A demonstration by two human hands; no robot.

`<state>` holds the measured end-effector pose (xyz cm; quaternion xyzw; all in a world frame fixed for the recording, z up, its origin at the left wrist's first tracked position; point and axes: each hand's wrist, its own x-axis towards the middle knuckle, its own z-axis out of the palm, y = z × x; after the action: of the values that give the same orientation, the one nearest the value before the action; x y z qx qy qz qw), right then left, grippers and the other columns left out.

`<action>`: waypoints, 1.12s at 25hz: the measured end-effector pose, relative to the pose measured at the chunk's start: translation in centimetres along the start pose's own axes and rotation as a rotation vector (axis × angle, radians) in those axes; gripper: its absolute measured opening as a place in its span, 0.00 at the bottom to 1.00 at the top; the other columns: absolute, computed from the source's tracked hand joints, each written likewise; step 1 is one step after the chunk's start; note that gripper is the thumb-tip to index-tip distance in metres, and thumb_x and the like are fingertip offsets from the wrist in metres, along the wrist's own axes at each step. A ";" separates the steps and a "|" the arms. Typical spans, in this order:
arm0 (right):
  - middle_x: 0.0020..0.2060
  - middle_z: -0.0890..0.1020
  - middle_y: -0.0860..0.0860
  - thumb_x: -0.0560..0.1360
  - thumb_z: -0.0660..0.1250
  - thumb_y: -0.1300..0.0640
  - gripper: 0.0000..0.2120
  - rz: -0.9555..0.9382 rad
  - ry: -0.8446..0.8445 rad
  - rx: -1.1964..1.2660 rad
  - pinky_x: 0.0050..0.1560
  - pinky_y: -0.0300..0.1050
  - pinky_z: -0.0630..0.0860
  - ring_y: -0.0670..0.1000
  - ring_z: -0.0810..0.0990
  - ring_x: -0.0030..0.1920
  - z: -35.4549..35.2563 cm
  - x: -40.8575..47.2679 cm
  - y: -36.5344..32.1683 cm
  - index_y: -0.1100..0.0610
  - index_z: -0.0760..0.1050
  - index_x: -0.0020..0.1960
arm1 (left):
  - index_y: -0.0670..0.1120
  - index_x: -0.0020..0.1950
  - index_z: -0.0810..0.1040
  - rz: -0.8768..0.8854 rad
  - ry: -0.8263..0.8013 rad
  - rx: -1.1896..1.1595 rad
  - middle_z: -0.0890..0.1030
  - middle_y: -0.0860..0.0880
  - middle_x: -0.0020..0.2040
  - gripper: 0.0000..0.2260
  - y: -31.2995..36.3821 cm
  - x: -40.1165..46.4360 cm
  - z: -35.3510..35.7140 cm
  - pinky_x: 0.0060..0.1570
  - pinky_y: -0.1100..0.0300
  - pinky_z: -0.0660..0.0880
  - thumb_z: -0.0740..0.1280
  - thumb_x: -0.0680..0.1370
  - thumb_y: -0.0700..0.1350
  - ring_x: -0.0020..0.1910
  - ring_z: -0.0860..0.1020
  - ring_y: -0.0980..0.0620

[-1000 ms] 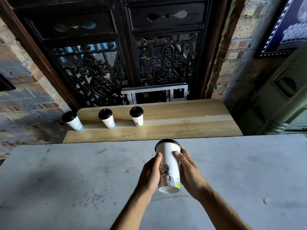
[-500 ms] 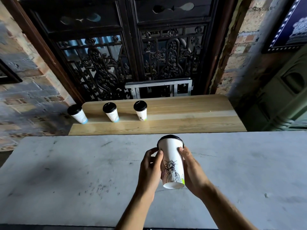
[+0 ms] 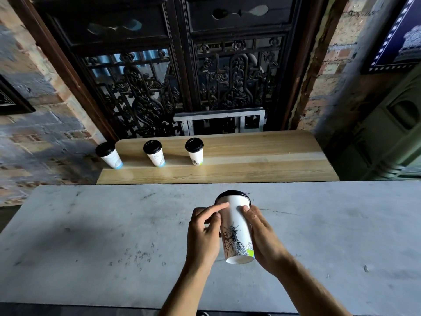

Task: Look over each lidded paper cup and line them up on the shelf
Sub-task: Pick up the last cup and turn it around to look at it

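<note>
I am holding the lidded paper cup (image 3: 237, 226) tilted above the grey table (image 3: 91, 236), my left hand (image 3: 202, 236) and right hand (image 3: 264, 238) curling around its sides, perhaps loosely, while three more cups (image 3: 155, 154) are standing in a row on the wooden shelf (image 3: 262, 160) beyond.

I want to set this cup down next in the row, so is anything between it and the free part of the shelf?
Nothing visible. The held cup is over the grey table, and the wooden shelf is bare right of the three cups.
</note>
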<state>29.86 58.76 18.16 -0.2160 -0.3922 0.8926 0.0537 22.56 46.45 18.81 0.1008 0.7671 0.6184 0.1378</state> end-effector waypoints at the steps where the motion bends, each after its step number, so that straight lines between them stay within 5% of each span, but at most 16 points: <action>1: 0.58 0.83 0.70 0.81 0.61 0.50 0.24 0.013 -0.018 -0.010 0.46 0.56 0.83 0.66 0.86 0.52 -0.2 0.0 0.0 0.64 0.69 0.71 | 0.61 0.50 0.87 -0.015 -0.005 -0.019 0.78 0.45 0.48 0.20 0.1 -0.1 0.0 0.39 0.59 0.79 0.65 0.82 0.36 0.40 0.78 0.53; 4: 0.57 0.83 0.71 0.85 0.54 0.49 0.22 0.081 -0.012 -0.074 0.45 0.54 0.83 0.68 0.86 0.51 -1.0 0.0 0.0 0.60 0.72 0.71 | 0.59 0.50 0.87 -0.049 0.002 -0.074 0.79 0.42 0.49 0.17 0.2 -0.3 -0.1 0.38 0.53 0.81 0.66 0.82 0.38 0.36 0.78 0.56; 8: 0.47 0.83 0.66 0.82 0.62 0.47 0.16 0.067 0.190 -0.116 0.48 0.52 0.80 0.63 0.83 0.45 -2.2 0.7 0.4 0.50 0.74 0.68 | 0.58 0.52 0.85 -0.063 0.026 -0.098 0.83 0.46 0.48 0.08 0.0 -0.7 -0.2 0.46 0.47 0.82 0.70 0.80 0.45 0.43 0.81 0.54; 10: 0.42 0.71 0.63 0.82 0.60 0.56 0.21 0.022 0.207 -0.172 0.49 0.50 0.79 0.62 0.74 0.45 -3.0 1.0 0.9 0.45 0.73 0.73 | 0.58 0.52 0.85 -0.057 0.019 -0.111 0.82 0.48 0.44 0.07 0.0 -0.8 -0.2 0.46 0.51 0.82 0.72 0.79 0.45 0.44 0.81 0.52; 12: 0.43 0.71 0.63 0.80 0.53 0.63 0.28 0.036 0.200 -0.141 0.51 0.52 0.80 0.63 0.78 0.46 -3.6 1.1 1.2 0.42 0.72 0.74 | 0.58 0.52 0.84 -0.056 0.018 -0.100 0.81 0.53 0.40 0.07 -0.2 -0.8 -0.2 0.48 0.49 0.82 0.73 0.78 0.45 0.43 0.81 0.52; 15: 0.54 0.83 0.69 0.82 0.54 0.63 0.23 0.054 0.210 -0.152 0.53 0.56 0.81 0.63 0.84 0.50 -3.7 0.9 0.8 0.46 0.72 0.72 | 0.57 0.51 0.84 -0.092 0.019 -0.106 0.82 0.55 0.38 0.07 -0.2 -0.7 -0.1 0.50 0.42 0.82 0.72 0.78 0.44 0.41 0.81 0.54; 21: 0.68 0.74 0.71 0.76 0.65 0.51 0.23 0.095 0.282 0.027 0.67 0.78 0.67 0.75 0.71 0.70 -4.2 1.0 0.4 0.58 0.76 0.70 | 0.56 0.49 0.85 -0.088 -0.001 -0.120 0.83 0.48 0.40 0.09 0.0 -0.8 0.1 0.42 0.38 0.83 0.68 0.73 0.47 0.44 0.82 0.38; 28: 0.68 0.72 0.74 0.75 0.67 0.50 0.26 0.073 0.274 0.073 0.68 0.81 0.64 0.78 0.67 0.70 -4.6 1.7 0.6 0.59 0.74 0.71 | 0.53 0.47 0.87 -0.077 -0.006 -0.097 0.83 0.43 0.42 0.19 0.0 0.0 -0.1 0.36 0.57 0.81 0.65 0.77 0.30 0.40 0.82 0.42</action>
<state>30.30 61.91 14.39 -0.3480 -0.3405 0.8696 0.0823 22.53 46.33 18.87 0.0662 0.7391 0.6488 0.1684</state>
